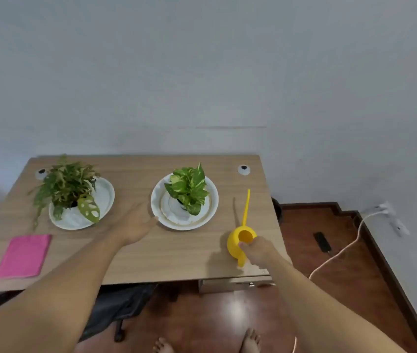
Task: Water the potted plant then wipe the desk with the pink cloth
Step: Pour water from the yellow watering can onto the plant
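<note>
Right now my right hand (pixel 259 252) is wrapped around the handle of the one yellow plastic watering can (pixel 241 242), standing at the wooden desk's (pixel 136 261) right front. My left hand (pixel 136 225) hovers spread flat, holding nothing, fingertips by the middle white dish. I count two potted plants (pixel 188 191) (pixel 68 188) and one folded pink cloth (pixel 24 256), front left.
</note>
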